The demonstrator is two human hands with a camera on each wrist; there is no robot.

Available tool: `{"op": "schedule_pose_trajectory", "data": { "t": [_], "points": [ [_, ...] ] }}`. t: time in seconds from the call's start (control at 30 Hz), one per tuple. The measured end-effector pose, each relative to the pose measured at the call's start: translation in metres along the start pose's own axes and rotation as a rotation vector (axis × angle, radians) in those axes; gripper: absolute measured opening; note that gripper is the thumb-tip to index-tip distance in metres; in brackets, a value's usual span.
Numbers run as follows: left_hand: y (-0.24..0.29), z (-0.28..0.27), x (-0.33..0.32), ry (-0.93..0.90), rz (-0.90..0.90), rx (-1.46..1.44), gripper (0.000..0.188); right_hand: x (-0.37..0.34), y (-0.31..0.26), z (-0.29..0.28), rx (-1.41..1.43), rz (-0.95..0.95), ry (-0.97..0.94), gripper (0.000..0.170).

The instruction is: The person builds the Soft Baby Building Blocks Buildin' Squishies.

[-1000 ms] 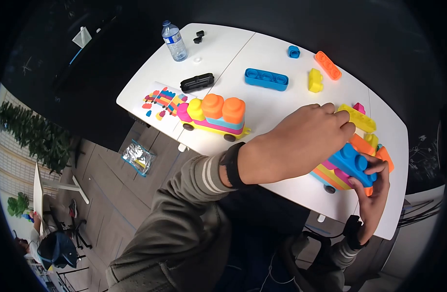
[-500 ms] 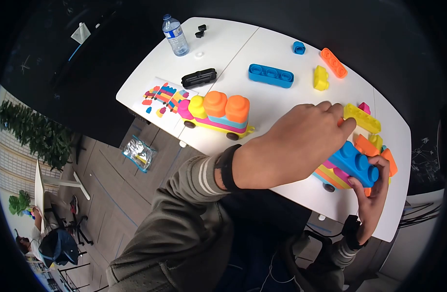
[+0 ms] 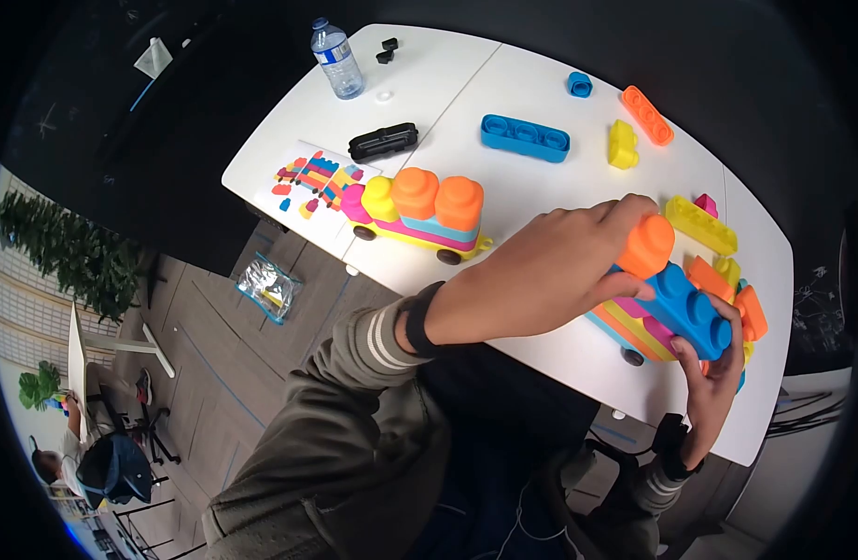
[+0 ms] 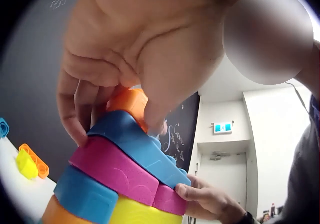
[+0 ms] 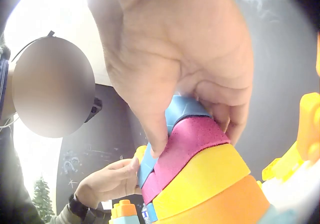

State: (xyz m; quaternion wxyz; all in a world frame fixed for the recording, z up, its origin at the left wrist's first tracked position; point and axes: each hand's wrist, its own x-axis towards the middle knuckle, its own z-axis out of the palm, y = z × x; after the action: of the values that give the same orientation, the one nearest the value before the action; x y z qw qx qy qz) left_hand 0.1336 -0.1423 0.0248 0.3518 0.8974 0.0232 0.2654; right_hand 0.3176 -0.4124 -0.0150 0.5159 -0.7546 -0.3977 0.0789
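My left hand (image 3: 531, 275) pinches an orange block (image 3: 648, 245) between thumb and fingers, at the left end of a long blue brick (image 3: 685, 303). In the left wrist view the orange block (image 4: 129, 101) sits right at the blue brick's top. Around the other end of the blue brick, my right hand (image 3: 718, 378) has its thumb and fingers. Below lies a stacked wheeled car of magenta (image 5: 192, 141), yellow (image 5: 205, 181) and orange layers, with a dark wheel (image 3: 632, 357) showing. The left hand hides part of this stack in the head view.
A second block car (image 3: 415, 229) stands left on the white table (image 3: 429, 89), beside a picture sheet (image 3: 303, 177). Farther back are a black case (image 3: 382, 142), water bottle (image 3: 336, 61) and blue brick base (image 3: 525, 138). Loose yellow (image 3: 701, 224) and orange bricks (image 3: 647, 116) lie right.
My left hand has turned and drawn back slightly, bringing the orange block in its fingers into view above the blue brick. The right hand keeps its grip. The head view has shifted a little.
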Motion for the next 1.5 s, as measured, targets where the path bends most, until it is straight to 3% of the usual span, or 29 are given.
{"op": "schedule_pose_trajectory", "data": {
  "t": [0.13,0.33,0.43,0.53,0.63,0.7,0.8,0.83,0.9,0.93,1.03,1.1,1.13,1.2,1.23,1.27,1.3,1.37,1.5],
  "points": [
    [-0.011,0.0,0.002,0.032,-0.025,-0.248,0.057,0.001,0.002,0.003,0.038,0.016,0.011,0.069],
    [-0.004,0.006,-0.002,0.089,-0.133,-0.239,0.054,0.001,0.0,0.007,0.033,0.022,0.015,0.068],
    [-0.013,0.016,-0.002,0.198,0.002,-0.267,0.057,0.003,0.0,0.01,0.025,0.013,0.022,0.067],
    [-0.012,0.004,-0.003,0.078,-0.047,-0.353,0.068,0.004,-0.006,0.01,0.023,0.03,0.015,0.066],
    [-0.021,-0.005,-0.005,0.059,0.034,-0.309,0.073,0.005,-0.013,0.014,0.023,0.033,0.022,0.064],
    [-0.017,-0.007,-0.008,0.053,-0.006,-0.301,0.066,0.006,-0.013,0.014,0.023,0.009,0.003,0.065],
    [-0.01,-0.011,-0.013,0.305,-0.004,-0.321,0.049,0.007,-0.016,0.014,0.034,0.018,0.002,0.065],
    [-0.004,-0.012,-0.015,0.3,-0.005,-0.321,0.049,0.007,-0.016,0.015,0.038,0.022,0.002,0.065],
    [0.01,-0.013,-0.019,0.507,0.043,-0.146,0.044,0.008,-0.016,0.018,0.03,0.021,0.002,0.065],
    [0.021,-0.008,-0.022,0.514,0.105,-0.142,0.038,0.009,-0.017,0.018,0.016,0.018,0.004,0.065],
    [0.047,0.014,-0.031,0.298,0.344,-0.152,0.03,0.012,-0.013,0.032,-0.079,-0.097,0.035,0.073],
    [0.055,0.039,-0.032,0.173,0.389,-0.129,0.032,0.016,-0.016,0.044,-0.295,-0.267,0.09,0.079],
    [0.057,0.04,-0.035,-0.013,0.322,-0.072,0.041,0.014,-0.023,0.049,-0.207,-0.192,0.031,0.081],
    [0.053,0.048,-0.032,-0.126,0.301,-0.037,0.047,0.009,-0.02,0.046,-0.09,-0.046,-0.081,0.074],
    [0.05,0.051,-0.031,-0.221,0.25,0.047,0.052,0.006,-0.012,0.039,-0.105,-0.038,-0.059,0.074],
    [0.044,0.051,-0.033,-0.367,0.227,0.089,0.062,0.004,-0.002,0.032,-0.287,-0.159,-0.09,0.069],
    [0.04,0.053,-0.036,-0.374,0.24,0.085,0.062,0.002,0.003,0.024,-0.466,-0.277,-0.127,0.064],
    [0.035,0.056,-0.043,-0.398,0.211,0.183,0.067,-0.001,0.003,0.002,-0.455,-0.309,-0.125,0.056],
    [0.024,0.058,-0.046,-0.39,0.138,0.179,0.072,-0.015,0.028,-0.045,-0.643,-0.041,0.069,0.059]
  ]
}}
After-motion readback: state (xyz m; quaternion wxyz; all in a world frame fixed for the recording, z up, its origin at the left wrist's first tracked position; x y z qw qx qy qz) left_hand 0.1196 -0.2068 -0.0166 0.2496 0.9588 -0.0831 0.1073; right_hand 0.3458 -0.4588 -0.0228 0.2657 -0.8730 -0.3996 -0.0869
